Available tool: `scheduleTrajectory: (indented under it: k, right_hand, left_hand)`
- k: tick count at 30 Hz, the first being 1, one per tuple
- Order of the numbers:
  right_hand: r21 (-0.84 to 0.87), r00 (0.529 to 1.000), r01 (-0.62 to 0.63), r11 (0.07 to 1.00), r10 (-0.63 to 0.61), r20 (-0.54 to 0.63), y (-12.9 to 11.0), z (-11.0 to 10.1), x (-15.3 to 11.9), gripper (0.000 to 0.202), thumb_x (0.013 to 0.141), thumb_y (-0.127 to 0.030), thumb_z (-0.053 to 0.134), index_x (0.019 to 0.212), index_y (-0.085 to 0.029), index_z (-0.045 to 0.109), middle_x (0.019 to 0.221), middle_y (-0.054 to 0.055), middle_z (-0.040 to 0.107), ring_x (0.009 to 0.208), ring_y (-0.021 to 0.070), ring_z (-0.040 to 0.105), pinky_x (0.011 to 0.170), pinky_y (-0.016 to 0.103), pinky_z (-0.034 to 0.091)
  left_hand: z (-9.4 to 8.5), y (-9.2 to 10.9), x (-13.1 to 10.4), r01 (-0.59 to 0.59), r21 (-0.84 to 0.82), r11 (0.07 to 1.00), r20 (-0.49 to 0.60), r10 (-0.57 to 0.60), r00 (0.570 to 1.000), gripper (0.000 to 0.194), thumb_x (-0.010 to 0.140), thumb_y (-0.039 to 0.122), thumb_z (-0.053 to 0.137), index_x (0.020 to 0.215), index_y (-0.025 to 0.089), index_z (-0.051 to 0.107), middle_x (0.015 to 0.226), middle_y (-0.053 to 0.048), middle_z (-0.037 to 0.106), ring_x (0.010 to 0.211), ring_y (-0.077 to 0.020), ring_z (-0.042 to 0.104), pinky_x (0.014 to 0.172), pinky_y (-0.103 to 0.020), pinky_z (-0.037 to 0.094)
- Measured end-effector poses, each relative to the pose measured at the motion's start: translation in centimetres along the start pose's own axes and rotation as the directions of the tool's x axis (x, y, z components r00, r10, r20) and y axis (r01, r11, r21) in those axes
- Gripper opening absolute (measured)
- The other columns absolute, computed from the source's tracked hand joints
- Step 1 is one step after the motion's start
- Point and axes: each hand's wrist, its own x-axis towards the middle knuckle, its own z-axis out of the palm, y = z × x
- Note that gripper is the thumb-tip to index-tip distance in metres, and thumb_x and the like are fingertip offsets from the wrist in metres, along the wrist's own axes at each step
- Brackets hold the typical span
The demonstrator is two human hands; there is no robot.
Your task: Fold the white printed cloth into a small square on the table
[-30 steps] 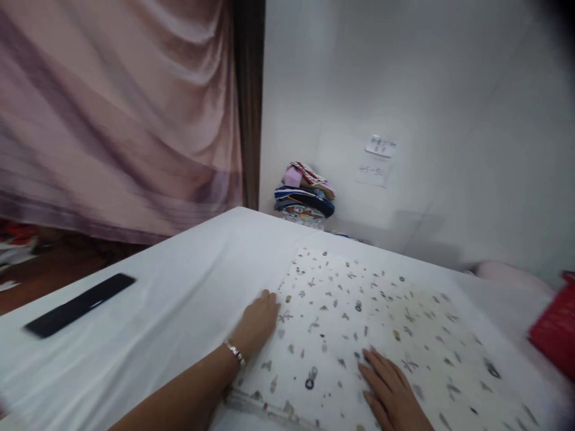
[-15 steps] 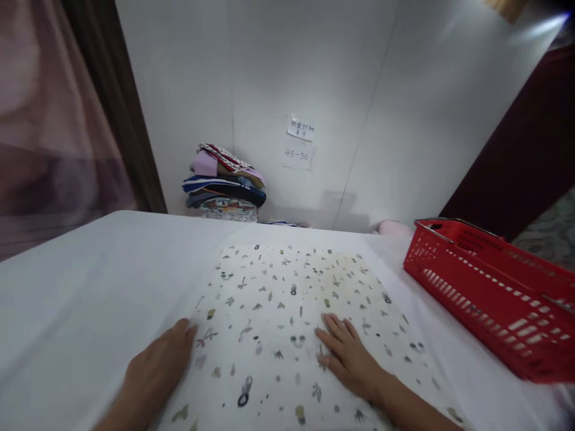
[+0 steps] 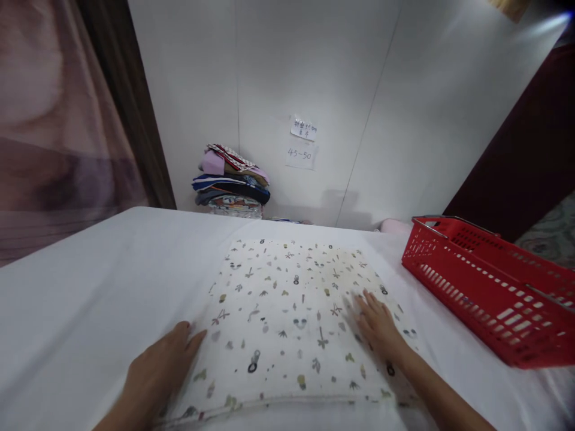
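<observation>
Rightward and a little farther across the patterned cloth (image 3: 283, 335), the right hand (image 3: 377, 320) has shifted since half a second ago, while the left hand (image 3: 164, 359) has kept nearly the same place. More of the cloth's near edge shows now, with a fold or layered hem running along it.

The right hand is slightly blurred; it lies palm down with fingers spread over the right part of the cloth. The left hand is at the cloth's left edge, thumb a little apart from the fingers; whether it pinches the edge, I cannot tell. The cloth, off-white with small grey, green and ochre motifs, lies spread out in the middle of the white-covered counter (image 3: 130, 281).

Right of the cloth and apart from it stands a red plastic basket (image 3: 476, 293) with metal handles. Beyond the counter's far edge, a stack of folded fabrics (image 3: 233, 179) rises at left against the pale wall (image 3: 314, 66). Farther right on the wall hang two paper notes (image 3: 300, 155), the lower reading "45-50". A pink curtain (image 3: 36, 102) hangs at far left.
</observation>
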Motion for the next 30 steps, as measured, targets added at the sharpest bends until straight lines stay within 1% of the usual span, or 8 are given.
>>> scheduleTrajectory:
  k: [2,5,11,18,21,24,27,30]
  right_hand:
    - [-0.037,0.996,-0.084,0.996,0.084,-0.003,1.7,0.4,-0.5,0.056,0.092,-0.051,0.027,0.141,-0.025,0.035,0.152,0.007,0.022,0.139,0.0257,0.016,0.109,0.052,0.018]
    - [-0.068,0.991,-0.131,0.989,0.133,0.022,3.0,1.1,-1.4,0.056,0.091,-0.051,0.029,0.139,-0.023,0.04,0.15,0.008,0.027,0.139,0.0252,0.018,0.109,0.051,0.018]
    - [-0.023,0.989,-0.148,0.989,0.148,0.025,2.4,0.4,-2.6,0.056,0.092,-0.049,0.029,0.141,-0.023,0.037,0.151,0.008,0.024,0.139,0.0244,0.017,0.109,0.05,0.017]
    - [-0.08,0.978,-0.186,0.979,0.192,0.078,2.1,-0.3,-4.4,0.055,0.093,-0.045,0.027,0.14,-0.019,0.039,0.15,0.01,0.026,0.139,0.0276,0.017,0.108,0.053,0.02]
    - [-0.082,0.995,-0.096,0.992,0.097,0.02,0.9,-0.2,-5.2,0.056,0.093,-0.044,0.024,0.142,-0.018,0.035,0.151,0.01,0.022,0.139,0.0269,0.014,0.11,0.052,0.019]
    - [-0.032,0.998,0.04,0.999,-0.038,0.041,-1.3,0.5,-6.0,0.056,0.092,-0.046,0.027,0.141,-0.02,0.037,0.151,0.008,0.023,0.14,0.0259,0.014,0.111,0.05,0.017]
    - [0.025,0.988,0.122,0.992,-0.124,0.088,-3.6,1.2,-6.4,0.054,0.092,-0.049,0.03,0.139,-0.025,0.041,0.15,0.003,0.026,0.139,0.0249,0.017,0.113,0.048,0.015]
    - [0.05,0.981,0.152,0.987,-0.157,0.116,-5.5,1.1,-6.3,0.053,0.091,-0.049,0.033,0.138,-0.026,0.043,0.15,0.002,0.026,0.139,0.0255,0.019,0.113,0.047,0.017]
  left_hand:
    - [0.2,-0.5,-0.5,0.009,0.03,1.0,0.041,-0.01,0.999,0.046,0.084,0.056,0.027,0.099,0.02,0.052,0.088,-0.012,0.066,0.082,-0.0302,0.063,0.07,-0.04,0.043]
    - [0.1,-0.7,-0.8,0.027,0.025,0.999,0.074,-0.029,0.997,0.047,0.083,0.058,0.027,0.098,0.02,0.052,0.086,-0.012,0.066,0.08,-0.0303,0.063,0.068,-0.039,0.043]
    - [-0.7,-0.4,-0.9,0.011,-0.04,0.999,0.099,-0.007,0.995,0.041,0.08,0.058,0.033,0.076,0.021,0.051,0.082,-0.01,0.065,0.078,-0.0287,0.061,0.066,-0.037,0.043]
    - [-0.7,-0.8,-0.9,0.021,-0.156,0.988,0.075,-0.009,0.997,0.045,0.079,0.06,0.034,0.086,0.019,0.051,0.083,-0.01,0.065,0.078,-0.0272,0.061,0.068,-0.035,0.043]
    - [-0.8,-1.6,-1.2,0.038,-0.262,0.964,0.11,-0.009,0.994,0.047,0.075,0.055,0.044,0.1,0.016,0.053,0.101,-0.013,0.065,0.091,-0.0273,0.061,0.076,-0.035,0.044]
    - [-1.0,-2.6,-2.4,0.066,-0.358,0.932,0.181,0.0,0.983,0.06,0.07,0.052,0.051,0.118,0.015,0.049,0.111,-0.014,0.062,0.097,-0.0275,0.06,0.079,-0.033,0.044]
    - [-0.7,-3.1,-3.9,0.046,-0.35,0.936,0.187,0.021,0.982,0.063,0.071,0.044,0.05,0.127,0.015,0.043,0.1,-0.01,0.064,0.089,-0.0258,0.062,0.076,-0.033,0.044]
    - [-0.2,-3.3,-4.8,0.014,-0.307,0.951,0.113,0.022,0.993,0.058,0.073,0.034,0.045,0.127,0.013,0.043,0.088,-0.007,0.064,0.084,-0.0235,0.062,0.075,-0.031,0.043]
